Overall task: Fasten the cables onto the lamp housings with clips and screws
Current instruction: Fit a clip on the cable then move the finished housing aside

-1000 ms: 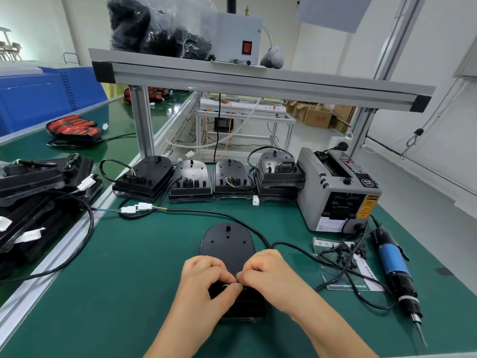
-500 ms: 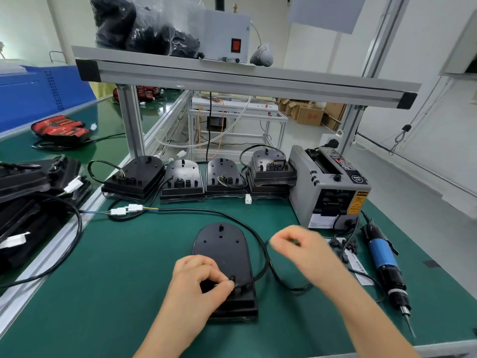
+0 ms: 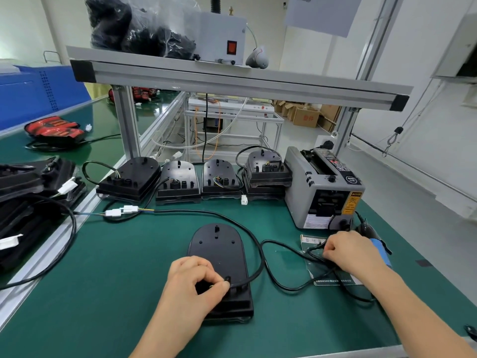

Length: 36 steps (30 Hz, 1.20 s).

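Left hand (image 3: pixel 198 280) pinches thin black cable (image 3: pixel 261 257) onto black plastic lamp housing (image 3: pixel 216 249); right hand (image 3: pixel 353 257) has reached clear clip bag (image 3: pixel 312 272), grip unclear.

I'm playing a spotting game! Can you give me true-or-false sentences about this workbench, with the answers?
1. The left hand pinches the cable on the housing. True.
2. The right hand holds the screwdriver. False: the screwdriver lies behind that hand, whose fingers are at the bag.
3. The grey machine stands right of the back housings. True.
4. The mat is red. False: it is green.
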Tool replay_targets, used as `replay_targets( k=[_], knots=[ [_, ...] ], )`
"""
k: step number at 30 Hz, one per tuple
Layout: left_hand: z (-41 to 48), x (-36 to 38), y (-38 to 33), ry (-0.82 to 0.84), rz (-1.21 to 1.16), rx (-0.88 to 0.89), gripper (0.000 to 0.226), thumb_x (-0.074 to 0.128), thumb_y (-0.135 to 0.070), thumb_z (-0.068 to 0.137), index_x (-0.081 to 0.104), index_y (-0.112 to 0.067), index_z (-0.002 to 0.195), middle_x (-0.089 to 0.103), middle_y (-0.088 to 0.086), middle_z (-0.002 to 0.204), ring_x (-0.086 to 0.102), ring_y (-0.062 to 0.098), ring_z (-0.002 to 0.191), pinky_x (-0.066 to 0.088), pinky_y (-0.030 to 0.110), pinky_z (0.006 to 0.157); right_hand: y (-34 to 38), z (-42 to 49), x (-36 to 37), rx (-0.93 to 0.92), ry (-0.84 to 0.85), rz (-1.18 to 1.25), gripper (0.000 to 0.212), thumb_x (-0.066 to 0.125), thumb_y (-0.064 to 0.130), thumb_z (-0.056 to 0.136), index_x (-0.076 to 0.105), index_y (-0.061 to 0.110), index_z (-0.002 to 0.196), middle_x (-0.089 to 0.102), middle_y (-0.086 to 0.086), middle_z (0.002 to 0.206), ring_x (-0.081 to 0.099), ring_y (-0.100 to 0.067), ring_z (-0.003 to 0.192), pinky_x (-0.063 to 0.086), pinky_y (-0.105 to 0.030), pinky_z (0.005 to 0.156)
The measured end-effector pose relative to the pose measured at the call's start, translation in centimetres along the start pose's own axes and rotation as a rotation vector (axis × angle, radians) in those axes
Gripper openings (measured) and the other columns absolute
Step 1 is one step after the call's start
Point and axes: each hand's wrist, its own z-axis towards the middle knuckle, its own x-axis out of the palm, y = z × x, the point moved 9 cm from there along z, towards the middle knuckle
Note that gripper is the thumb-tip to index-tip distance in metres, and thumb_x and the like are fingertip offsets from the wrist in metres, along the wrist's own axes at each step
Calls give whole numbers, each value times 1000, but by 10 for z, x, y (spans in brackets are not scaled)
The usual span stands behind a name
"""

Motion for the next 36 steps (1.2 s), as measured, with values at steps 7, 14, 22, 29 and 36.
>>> replay_targets(
  k=[7,14,22,29,36],
  knots=[
    [0,0,0,-7,11,5,15,75,-26,74,67,-37,67,55,-28,96,35,-11,111,27,3,83,1,4,7,13,-34,-126,14,54,32,86,66,28,81,64,5,91,52,-17,93,43,-29,72],
    [0,0,0,1,4,-1,14,74,-27,75,67,-37,67,54,-28,95,36,-12,110,28,4,82,-5,1,0,35,-129,-52,20,48,26,82,68,25,78,63,7,86,51,-15,85,46,-30,71],
    [0,0,-1,5,0,-5,17,73,-25,76,67,-37,66,54,-30,95,36,-12,110,27,1,82,92,-82,-68,-319,-328,1108,6,66,31,76,63,33,71,63,16,81,56,-5,81,40,-13,70],
    [2,-1,-5,9,24,41,22,75,-26,76,66,-42,63,54,-28,92,37,-8,109,26,1,83,165,-120,-48,-479,-446,1270,3,62,32,76,64,31,78,59,12,86,55,-9,89,40,-12,78],
    [1,-1,-2,18,19,22,16,73,-30,77,67,-42,68,52,-30,93,35,-10,112,25,0,83,164,-112,-37,-431,-557,1178,2,61,33,78,63,33,80,58,17,87,53,-5,91,38,-16,80]
  ],
)
